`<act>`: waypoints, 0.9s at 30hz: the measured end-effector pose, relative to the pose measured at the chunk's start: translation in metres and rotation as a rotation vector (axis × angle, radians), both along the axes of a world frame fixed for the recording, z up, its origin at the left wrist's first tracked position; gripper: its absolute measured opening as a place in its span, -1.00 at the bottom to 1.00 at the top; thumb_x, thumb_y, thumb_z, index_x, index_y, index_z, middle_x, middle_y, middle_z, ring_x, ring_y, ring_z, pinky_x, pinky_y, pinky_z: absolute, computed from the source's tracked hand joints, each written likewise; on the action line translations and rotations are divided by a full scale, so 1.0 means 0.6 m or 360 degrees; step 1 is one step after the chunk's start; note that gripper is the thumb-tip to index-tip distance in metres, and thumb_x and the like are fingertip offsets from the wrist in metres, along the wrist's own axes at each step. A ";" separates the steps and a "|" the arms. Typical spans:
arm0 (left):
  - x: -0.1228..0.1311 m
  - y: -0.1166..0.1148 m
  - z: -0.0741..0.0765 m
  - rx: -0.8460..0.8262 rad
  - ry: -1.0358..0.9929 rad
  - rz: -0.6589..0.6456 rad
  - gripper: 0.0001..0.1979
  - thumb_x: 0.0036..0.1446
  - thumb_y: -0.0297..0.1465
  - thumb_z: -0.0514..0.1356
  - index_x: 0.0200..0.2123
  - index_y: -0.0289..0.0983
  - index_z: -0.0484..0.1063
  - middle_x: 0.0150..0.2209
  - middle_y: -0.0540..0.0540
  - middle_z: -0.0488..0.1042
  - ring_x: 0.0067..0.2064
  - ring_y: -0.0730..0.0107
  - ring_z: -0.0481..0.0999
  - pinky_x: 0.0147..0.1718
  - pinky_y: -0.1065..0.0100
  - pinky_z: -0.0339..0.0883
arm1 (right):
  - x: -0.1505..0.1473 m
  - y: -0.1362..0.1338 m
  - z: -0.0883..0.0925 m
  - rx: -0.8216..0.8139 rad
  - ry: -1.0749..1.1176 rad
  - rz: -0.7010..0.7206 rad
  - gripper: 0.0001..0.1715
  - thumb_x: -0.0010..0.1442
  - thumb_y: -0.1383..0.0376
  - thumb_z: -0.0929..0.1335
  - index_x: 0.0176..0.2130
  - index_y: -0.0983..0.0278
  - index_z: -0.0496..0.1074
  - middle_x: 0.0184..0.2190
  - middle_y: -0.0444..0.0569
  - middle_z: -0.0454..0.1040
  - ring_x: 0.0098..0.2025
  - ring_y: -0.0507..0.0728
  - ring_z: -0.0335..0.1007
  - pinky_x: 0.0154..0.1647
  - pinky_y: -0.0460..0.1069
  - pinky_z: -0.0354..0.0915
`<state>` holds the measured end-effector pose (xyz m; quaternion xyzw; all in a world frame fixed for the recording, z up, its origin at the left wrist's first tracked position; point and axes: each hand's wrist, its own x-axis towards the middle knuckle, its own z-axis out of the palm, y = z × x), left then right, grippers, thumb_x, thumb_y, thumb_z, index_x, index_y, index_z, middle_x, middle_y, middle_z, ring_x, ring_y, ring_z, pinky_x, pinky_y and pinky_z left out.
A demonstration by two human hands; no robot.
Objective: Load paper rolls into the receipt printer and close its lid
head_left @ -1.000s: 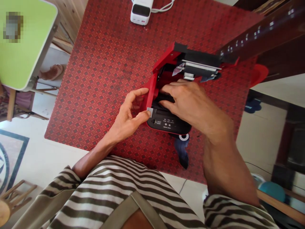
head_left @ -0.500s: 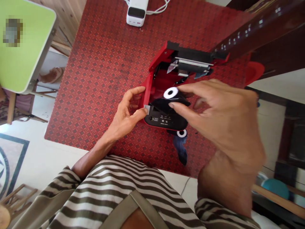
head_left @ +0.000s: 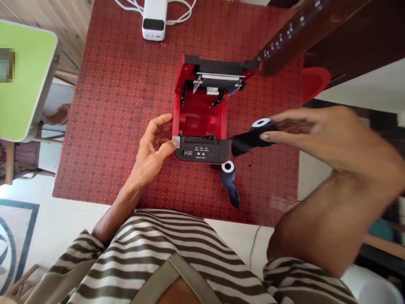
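Red diamond-patterned woven cloth covering worktop (head_left: pixel 126 84). Boxy red plastic printer (head_left: pixel 201 116) at centre, black-lined lid tipped up, hollow bay exposed. Left hand (head_left: pixel 152 147) cupped at front left corner, fingers loosely curled and unclenched, thumb tip pressed on grey tab. Right hand (head_left: pixel 322 131) raised right of printer, blurred, fingers pinching black ribbon roll (head_left: pixel 253 137) with white core, held clear above cloth. Second roll (head_left: pixel 228 169) lying just before printer's front.
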<state>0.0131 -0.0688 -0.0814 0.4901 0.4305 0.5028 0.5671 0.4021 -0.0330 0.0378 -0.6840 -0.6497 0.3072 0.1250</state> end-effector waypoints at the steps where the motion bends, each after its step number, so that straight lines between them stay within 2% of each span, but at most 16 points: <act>1: -0.001 0.000 -0.001 0.0001 0.0002 0.0017 -0.31 0.40 0.08 0.66 0.47 0.07 0.68 0.37 -0.14 0.78 0.44 -0.08 0.74 0.30 0.03 0.74 | -0.011 0.016 -0.007 -0.0084 0.0028 0.0044 -0.54 0.17 -0.15 0.67 -0.10 0.08 0.86 -0.24 0.01 0.85 -0.20 0.32 0.70 -0.09 0.24 0.48; 3: -0.004 0.000 -0.002 0.0007 0.0005 0.0050 -0.31 0.37 0.07 0.67 0.46 0.10 0.71 0.35 -0.12 0.79 0.41 -0.06 0.74 0.27 0.05 0.73 | -0.034 0.046 -0.020 -0.0137 -0.0022 0.0208 -0.69 0.22 0.03 0.64 -0.09 0.10 0.87 -0.23 -0.03 0.87 -0.19 0.28 0.71 -0.08 0.21 0.44; 6: -0.005 0.000 -0.002 0.0009 0.0032 0.0084 -0.30 0.35 0.08 0.68 0.46 0.12 0.72 0.33 -0.11 0.77 0.38 -0.05 0.73 0.24 0.05 0.72 | -0.059 0.081 -0.042 -0.0027 -0.0115 0.0518 -0.96 0.33 0.20 0.60 -0.19 0.05 0.80 -0.33 -0.17 0.77 -0.23 0.23 0.69 -0.09 0.17 0.43; 10: -0.001 -0.001 0.001 -0.0007 0.0027 0.0122 -0.31 0.35 0.08 0.67 0.45 0.13 0.71 0.34 -0.12 0.78 0.39 -0.09 0.74 0.24 0.01 0.75 | -0.084 0.105 -0.066 0.0087 -0.0175 0.0774 -0.81 0.39 0.27 0.57 -0.32 0.07 0.66 -0.40 -0.20 0.64 -0.29 0.18 0.56 -0.05 0.14 0.46; 13: -0.001 -0.002 0.003 0.0007 0.0021 0.0125 -0.33 0.37 0.06 0.66 0.46 0.16 0.71 0.39 -0.11 0.78 0.42 -0.10 0.74 0.28 -0.03 0.75 | -0.099 0.109 -0.075 0.0080 -0.0242 0.0793 -0.80 0.40 0.33 0.53 -0.32 0.12 0.63 -0.39 -0.16 0.66 -0.28 0.16 0.50 0.01 0.13 0.47; 16: -0.009 -0.002 0.001 0.0068 0.0061 0.0070 -0.37 0.46 0.05 0.63 0.50 0.20 0.69 0.45 -0.08 0.75 0.46 -0.09 0.72 0.36 -0.10 0.72 | -0.105 0.108 -0.081 0.0065 -0.0229 0.0762 -0.87 0.39 0.35 0.51 -0.24 0.14 0.68 -0.24 -0.04 0.78 -0.14 0.25 0.66 0.12 0.16 0.52; 19: -0.018 0.001 -0.001 0.0093 0.0103 0.0034 -0.37 0.50 0.06 0.61 0.53 0.21 0.67 0.43 -0.09 0.75 0.45 -0.09 0.73 0.36 -0.12 0.72 | -0.103 0.107 -0.085 0.0071 -0.0207 0.0752 -0.89 0.38 0.35 0.51 -0.17 0.15 0.72 -0.12 0.03 0.84 -0.02 0.32 0.77 0.20 0.19 0.54; 24: -0.021 0.005 0.003 0.0093 0.0105 0.0020 -0.33 0.47 0.08 0.63 0.53 0.16 0.67 0.40 -0.13 0.76 0.41 -0.10 0.76 0.34 -0.10 0.76 | -0.094 0.104 -0.082 0.0141 -0.0121 0.0775 -0.85 0.48 0.24 0.51 -0.09 0.16 0.79 -0.13 -0.01 0.85 -0.05 0.27 0.77 0.16 0.14 0.54; 27: -0.020 0.005 0.006 0.0063 0.0114 0.0034 -0.32 0.45 0.07 0.62 0.53 0.14 0.67 0.40 -0.14 0.77 0.43 -0.13 0.76 0.37 -0.12 0.76 | -0.090 0.105 -0.082 0.0170 -0.0087 0.0735 -0.80 0.54 0.19 0.52 -0.01 0.14 0.84 -0.08 -0.01 0.88 0.00 0.29 0.80 0.20 0.16 0.56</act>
